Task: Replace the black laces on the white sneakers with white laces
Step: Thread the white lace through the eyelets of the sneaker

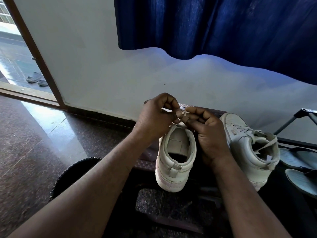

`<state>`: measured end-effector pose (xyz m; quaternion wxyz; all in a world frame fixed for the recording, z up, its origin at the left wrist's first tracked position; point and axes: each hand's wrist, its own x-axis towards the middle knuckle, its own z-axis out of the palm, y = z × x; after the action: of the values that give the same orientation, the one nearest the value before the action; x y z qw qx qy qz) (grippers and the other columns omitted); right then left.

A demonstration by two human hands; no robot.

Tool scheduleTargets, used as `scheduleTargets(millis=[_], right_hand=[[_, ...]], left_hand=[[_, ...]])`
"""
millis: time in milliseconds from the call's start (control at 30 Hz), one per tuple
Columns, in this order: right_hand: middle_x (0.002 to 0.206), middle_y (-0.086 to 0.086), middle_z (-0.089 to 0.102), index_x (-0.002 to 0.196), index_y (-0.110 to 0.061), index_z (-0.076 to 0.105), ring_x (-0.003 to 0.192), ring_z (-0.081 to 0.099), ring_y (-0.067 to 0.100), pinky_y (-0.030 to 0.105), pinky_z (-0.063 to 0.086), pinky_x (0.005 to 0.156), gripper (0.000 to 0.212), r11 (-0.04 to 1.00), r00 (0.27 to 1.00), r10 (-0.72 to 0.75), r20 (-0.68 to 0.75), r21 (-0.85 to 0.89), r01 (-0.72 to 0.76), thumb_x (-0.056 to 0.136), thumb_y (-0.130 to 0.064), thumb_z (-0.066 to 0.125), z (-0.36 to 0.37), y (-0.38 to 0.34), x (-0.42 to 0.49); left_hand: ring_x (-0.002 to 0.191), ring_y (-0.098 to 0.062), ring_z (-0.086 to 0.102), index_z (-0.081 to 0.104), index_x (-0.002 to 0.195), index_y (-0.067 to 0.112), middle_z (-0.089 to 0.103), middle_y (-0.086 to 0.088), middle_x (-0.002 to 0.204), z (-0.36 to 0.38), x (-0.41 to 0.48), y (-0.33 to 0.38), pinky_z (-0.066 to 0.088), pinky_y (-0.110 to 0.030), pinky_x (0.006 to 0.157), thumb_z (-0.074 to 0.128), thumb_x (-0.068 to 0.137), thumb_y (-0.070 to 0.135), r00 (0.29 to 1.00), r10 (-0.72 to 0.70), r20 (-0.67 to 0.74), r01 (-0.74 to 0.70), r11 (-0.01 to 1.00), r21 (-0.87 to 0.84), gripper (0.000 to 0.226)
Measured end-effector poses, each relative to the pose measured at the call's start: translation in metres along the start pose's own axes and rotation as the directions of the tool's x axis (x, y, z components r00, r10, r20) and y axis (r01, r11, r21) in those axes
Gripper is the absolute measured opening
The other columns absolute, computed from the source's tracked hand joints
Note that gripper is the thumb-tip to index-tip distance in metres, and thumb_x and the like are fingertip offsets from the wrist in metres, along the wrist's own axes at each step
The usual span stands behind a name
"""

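Both hands meet above a white sneaker [176,157]: the left hand [157,117] and right hand [208,133] each pinch a white lace [182,115]. A second, laced white sneaker [247,148] sits just right.

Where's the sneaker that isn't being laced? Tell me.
Head view, right of centre: the second sneaker stands just right of the right hand and the sneaker being laced, with dark sandals to its right.

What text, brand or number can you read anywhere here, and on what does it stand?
No readable text anywhere in this view.
Middle sneaker: no brand or lettering shows.
Right sneaker: a small mark on its side, too blurred to read.
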<state>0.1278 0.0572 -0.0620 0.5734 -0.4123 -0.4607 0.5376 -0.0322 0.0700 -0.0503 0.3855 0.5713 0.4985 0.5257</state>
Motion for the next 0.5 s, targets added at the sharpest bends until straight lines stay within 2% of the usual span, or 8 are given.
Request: scheduleTargets(millis=[100,167,233,333,433,500], right_hand=[[0.097,0.017,0.077,0.109,-0.005,0.072,0.089,0.070,0.027,0.043,0.053,0.092,0.025,0.987,0.998,0.061,-0.010,0.148,-0.059,0.086,0.007,0.068,0.001,-0.004,0.000],[0.091,0.012,0.077,0.106,-0.007,0.071,0.083,0.070,0.021,0.036,0.054,0.085,0.025,0.970,0.996,0.094,-0.006,0.226,-0.090,0.088,0.009,0.063,0.002,-0.007,-0.001],[0.088,0.007,0.077,0.102,-0.011,0.071,0.074,0.066,0.015,0.029,0.050,0.076,0.026,0.961,0.993,0.117,-0.010,0.254,-0.111,0.089,0.008,0.061,0.002,-0.009,-0.002],[0.083,0.000,0.076,0.097,-0.016,0.072,0.065,0.062,0.007,0.026,0.039,0.071,0.029,0.951,0.990,0.136,-0.023,0.282,-0.124,0.090,0.007,0.056,-0.001,-0.012,-0.001],[0.080,-0.003,0.073,0.098,-0.017,0.072,0.063,0.059,0.006,0.026,0.035,0.068,0.031,0.956,0.991,0.128,-0.034,0.269,-0.114,0.091,0.007,0.054,-0.004,-0.015,-0.001],[0.082,-0.004,0.073,0.098,-0.018,0.073,0.065,0.059,0.005,0.027,0.036,0.070,0.031,0.972,0.993,0.115,-0.042,0.209,-0.103,0.090,0.006,0.055,-0.004,-0.015,-0.001]], left_hand=[[0.069,-0.024,0.067,0.067,0.086,0.010,0.070,-0.014,0.082,-0.007,0.000,-0.002,0.048,-0.030,0.063,0.084,0.084,0.012,0.997,-0.051,0.056,0.052,0.999,-0.011,0.018],[0.068,-0.021,0.058,0.069,0.088,0.005,0.068,-0.012,0.078,-0.011,-0.002,-0.002,0.046,-0.029,0.066,0.080,0.090,0.009,0.985,-0.105,0.135,0.108,0.994,-0.011,0.011],[0.068,-0.014,0.056,0.074,0.085,0.012,0.069,-0.001,0.075,-0.014,-0.003,-0.003,0.045,-0.028,0.068,0.075,0.094,0.008,0.973,-0.144,0.178,0.135,0.989,0.063,0.009],[0.070,-0.010,0.055,0.078,0.079,0.023,0.069,0.010,0.074,-0.014,-0.003,-0.004,0.046,-0.030,0.074,0.072,0.095,0.012,0.962,-0.180,0.204,0.156,0.979,0.128,0.021],[0.077,-0.015,0.058,0.079,0.074,0.026,0.076,0.001,0.084,-0.011,-0.005,-0.002,0.046,-0.032,0.076,0.066,0.096,0.004,0.948,-0.219,0.231,0.196,0.973,0.117,0.034],[0.077,-0.018,0.056,0.077,0.076,0.022,0.074,-0.003,0.086,-0.010,-0.005,0.000,0.046,-0.031,0.074,0.063,0.097,0.000,0.940,-0.235,0.248,0.217,0.971,0.098,0.034]])
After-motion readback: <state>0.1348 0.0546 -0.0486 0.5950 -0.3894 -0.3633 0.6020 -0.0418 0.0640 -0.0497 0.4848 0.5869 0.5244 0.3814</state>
